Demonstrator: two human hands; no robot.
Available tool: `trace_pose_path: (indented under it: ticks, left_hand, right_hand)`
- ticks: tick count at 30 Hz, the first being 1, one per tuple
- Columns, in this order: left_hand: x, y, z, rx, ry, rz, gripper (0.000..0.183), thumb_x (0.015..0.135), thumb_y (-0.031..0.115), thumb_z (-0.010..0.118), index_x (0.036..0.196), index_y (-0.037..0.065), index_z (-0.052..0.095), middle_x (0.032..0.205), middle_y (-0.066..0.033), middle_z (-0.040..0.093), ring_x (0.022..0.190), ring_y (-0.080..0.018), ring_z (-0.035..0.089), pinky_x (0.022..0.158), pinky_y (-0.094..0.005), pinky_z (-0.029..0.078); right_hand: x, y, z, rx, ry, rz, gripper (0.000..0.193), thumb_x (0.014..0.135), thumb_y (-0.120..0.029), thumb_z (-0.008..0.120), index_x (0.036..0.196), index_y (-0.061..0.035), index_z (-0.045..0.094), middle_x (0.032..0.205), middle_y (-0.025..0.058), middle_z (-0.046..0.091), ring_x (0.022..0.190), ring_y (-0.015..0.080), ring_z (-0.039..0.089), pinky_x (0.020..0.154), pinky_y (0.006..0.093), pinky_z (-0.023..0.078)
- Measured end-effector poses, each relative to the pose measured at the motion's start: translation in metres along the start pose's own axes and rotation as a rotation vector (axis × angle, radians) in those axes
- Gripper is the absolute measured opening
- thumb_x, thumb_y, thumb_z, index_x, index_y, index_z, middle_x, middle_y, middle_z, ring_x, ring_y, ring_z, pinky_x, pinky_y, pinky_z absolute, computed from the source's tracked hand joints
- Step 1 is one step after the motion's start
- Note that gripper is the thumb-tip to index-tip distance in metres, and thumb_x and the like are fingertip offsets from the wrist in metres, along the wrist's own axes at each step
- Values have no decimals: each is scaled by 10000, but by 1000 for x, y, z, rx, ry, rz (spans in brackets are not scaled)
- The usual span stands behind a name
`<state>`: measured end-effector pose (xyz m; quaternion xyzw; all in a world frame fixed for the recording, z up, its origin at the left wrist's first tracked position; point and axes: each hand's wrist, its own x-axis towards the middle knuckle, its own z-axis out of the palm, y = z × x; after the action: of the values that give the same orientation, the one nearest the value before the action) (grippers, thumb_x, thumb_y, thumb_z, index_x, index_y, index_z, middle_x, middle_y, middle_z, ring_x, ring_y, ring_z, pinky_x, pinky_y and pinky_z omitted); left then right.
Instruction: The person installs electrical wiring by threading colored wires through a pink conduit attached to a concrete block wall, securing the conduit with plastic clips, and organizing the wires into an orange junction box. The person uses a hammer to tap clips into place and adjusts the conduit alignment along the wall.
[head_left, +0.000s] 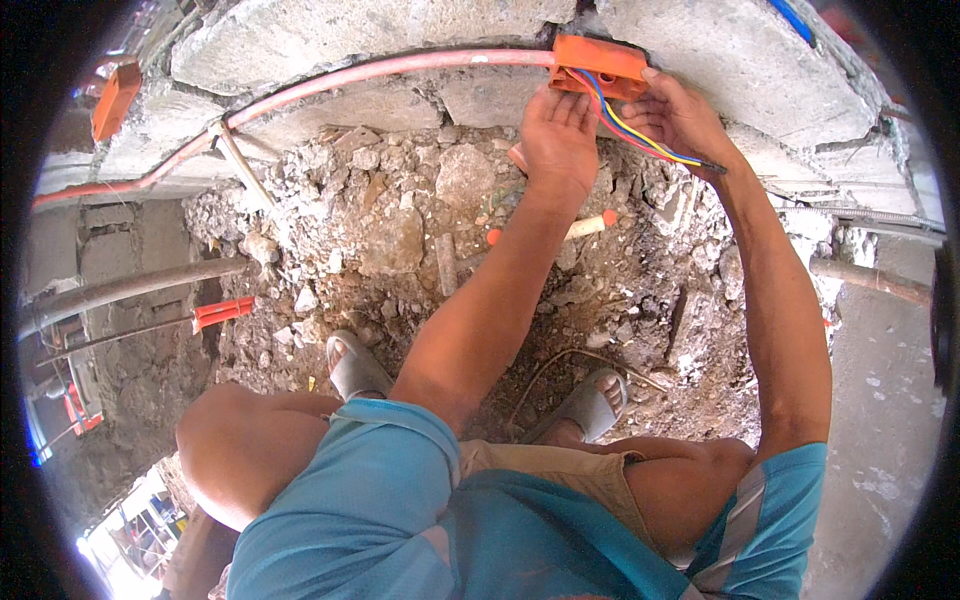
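An orange plastic electrical box (598, 62) sits against the concrete block wall at the top. Red, blue and yellow wires (630, 128) hang out of its open lower side; a dark tip bundles their ends beside my right wrist. My left hand (562, 138), palm up, has its fingers closed on the box's lower left edge, their tips partly hidden. With thumb and fingers, my right hand (682, 112) grips the box's lower right corner. A pinkish-orange conduit pipe (400, 66) enters the box's left end and runs left along the wall.
Rubble and stones (395, 240) cover the ground between the wall and my sandalled feet. A cream pipe piece (590, 226) with orange ends lies there. Another orange box (116, 102) is at the far left, with orange tubes (223, 313) lower down. A long pipe (135, 290) juts from the left.
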<state>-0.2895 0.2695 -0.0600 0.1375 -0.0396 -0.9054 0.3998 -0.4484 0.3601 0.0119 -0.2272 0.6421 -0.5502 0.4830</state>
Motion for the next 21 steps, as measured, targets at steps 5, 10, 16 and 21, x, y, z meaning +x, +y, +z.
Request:
trace_pose_path:
  ticks: [5,10,16,21]
  left_hand:
    - [7,0,-5,61,-43,12,466,1094,357,557,1406,11,550,1427,-115,562,1291,-242,530,1141,-387,414]
    - [5,4,-4,73,-60,-12,485,1093,365,576,1414,3,540,1435,-123,551,1302,-241,527,1148,-384,412]
    - [4,6,-2,51,-103,-30,457,1104,338,566,1398,-12,538,1408,-111,557,1300,-229,527,1145,-377,418]
    - [21,3,-1,32,-134,-10,394,1119,299,537,1356,-17,551,1370,-106,566,1255,-220,549,1101,-359,459]
  right_hand:
    - [-3,-2,6,29,-13,-10,604,1056,-507,610,1271,57,619,1045,169,706,911,260,761,814,358,624]
    - [0,-1,1,1,-4,-20,595,1055,-501,613,1279,50,622,1031,170,700,900,258,759,815,356,625]
    - [-5,-3,2,-16,-26,10,591,1050,-514,618,1285,29,628,1017,153,703,859,221,743,781,342,618]
    - [0,-7,3,-21,-31,-27,646,1023,-561,654,1266,37,643,1009,153,725,854,210,749,785,331,623]
